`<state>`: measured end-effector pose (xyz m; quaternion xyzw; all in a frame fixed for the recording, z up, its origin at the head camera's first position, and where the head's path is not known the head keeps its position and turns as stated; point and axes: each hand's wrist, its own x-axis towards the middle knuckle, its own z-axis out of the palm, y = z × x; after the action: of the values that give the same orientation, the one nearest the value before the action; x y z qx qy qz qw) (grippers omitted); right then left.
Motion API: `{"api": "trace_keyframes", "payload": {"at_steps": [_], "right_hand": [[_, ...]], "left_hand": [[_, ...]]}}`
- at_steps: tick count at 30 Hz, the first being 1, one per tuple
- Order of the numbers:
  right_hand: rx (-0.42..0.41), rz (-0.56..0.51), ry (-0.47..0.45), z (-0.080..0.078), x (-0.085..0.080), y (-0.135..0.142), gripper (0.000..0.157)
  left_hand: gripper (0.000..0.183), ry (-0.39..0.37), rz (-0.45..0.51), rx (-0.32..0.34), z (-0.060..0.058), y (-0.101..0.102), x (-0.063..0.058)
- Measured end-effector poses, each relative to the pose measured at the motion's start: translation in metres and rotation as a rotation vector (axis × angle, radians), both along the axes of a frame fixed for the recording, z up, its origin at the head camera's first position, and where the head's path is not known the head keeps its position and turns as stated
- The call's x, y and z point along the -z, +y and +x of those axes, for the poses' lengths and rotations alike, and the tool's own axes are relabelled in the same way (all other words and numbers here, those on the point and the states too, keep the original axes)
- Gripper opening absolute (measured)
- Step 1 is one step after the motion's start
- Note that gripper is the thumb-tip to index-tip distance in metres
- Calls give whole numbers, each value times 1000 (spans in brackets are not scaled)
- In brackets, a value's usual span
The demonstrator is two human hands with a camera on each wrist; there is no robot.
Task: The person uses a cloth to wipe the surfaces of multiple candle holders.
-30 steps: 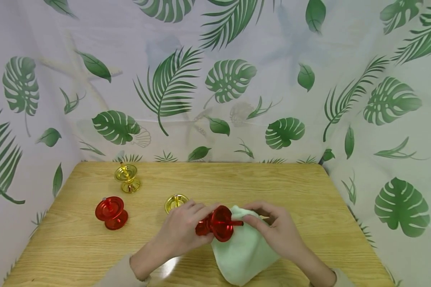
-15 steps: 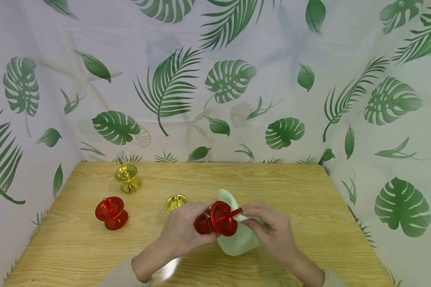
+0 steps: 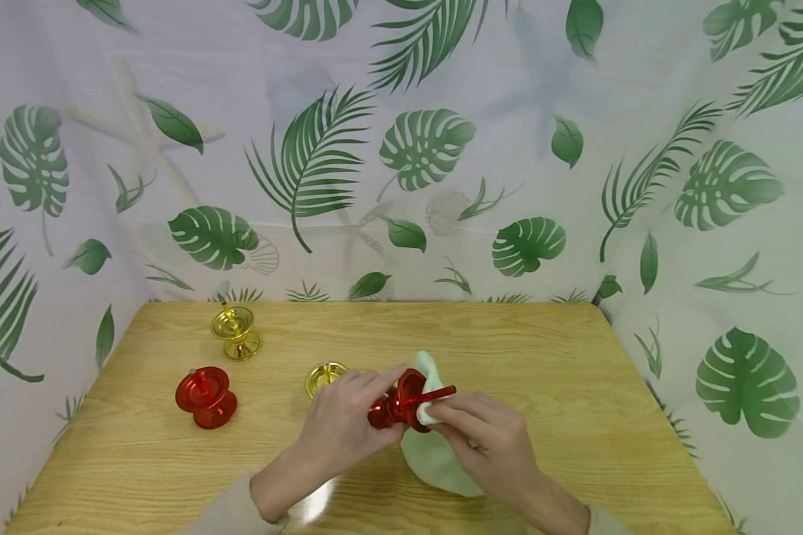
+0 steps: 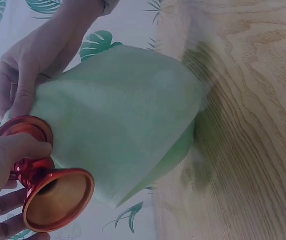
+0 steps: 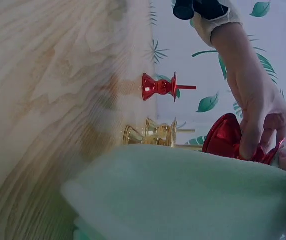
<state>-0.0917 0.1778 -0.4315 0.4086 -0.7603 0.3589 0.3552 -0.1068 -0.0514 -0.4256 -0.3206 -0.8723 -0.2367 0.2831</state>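
My left hand grips a shiny red metal candle holder by its stem, tipped on its side with its thin rod pointing right. Its flared, hollow base faces the camera in the left wrist view. Between thumb and fingers, my right hand pinches a pale green cloth and presses a fold against the inside of the holder's dish, beside the rod. The rest of the cloth hangs below, over the table. In the right wrist view the cloth hides part of the red holder.
A second red candle holder stands upright at the left of the wooden table. Behind it is a gold one. Another gold holder stands just beyond my left hand, partly hidden. Leaf-printed fabric surrounds the table.
My right hand has moved left, bringing a fold of cloth from beside the rod into the red holder's dish. The cloth's hanging part has shifted and bunched; my left hand keeps its grip.
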Motion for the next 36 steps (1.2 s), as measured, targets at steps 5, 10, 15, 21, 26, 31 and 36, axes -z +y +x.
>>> {"api": "trace_keyframes", "payload": {"at_steps": [5, 10, 15, 21, 26, 31, 36], "right_hand": [[22, 25, -96, 6, -2, -7, 10], [58, -29, -332, 10, -6, -15, 28], [143, -57, -467, 12, -10, -19, 17], [111, -21, -419, 14, -11, -20, 29], [58, 58, -226, 16, -7, -14, 43], [45, 83, -87, 12, 1, -4, 25], [2, 63, 5, 0, 9, 7, 29]], "left_hand": [[70, 109, -117, -64, -1, 2, 3], [69, 182, -187, -109, -1, 4, 6], [68, 249, -228, -124, -2, 6, 7], [71, 174, -170, -129, -1, 3, 8], [71, 86, -116, -137, 0, 0, 6], [71, -9, -55, -87, 0, -3, 2], [67, -127, 9, -14, 1, -4, -2]]}}
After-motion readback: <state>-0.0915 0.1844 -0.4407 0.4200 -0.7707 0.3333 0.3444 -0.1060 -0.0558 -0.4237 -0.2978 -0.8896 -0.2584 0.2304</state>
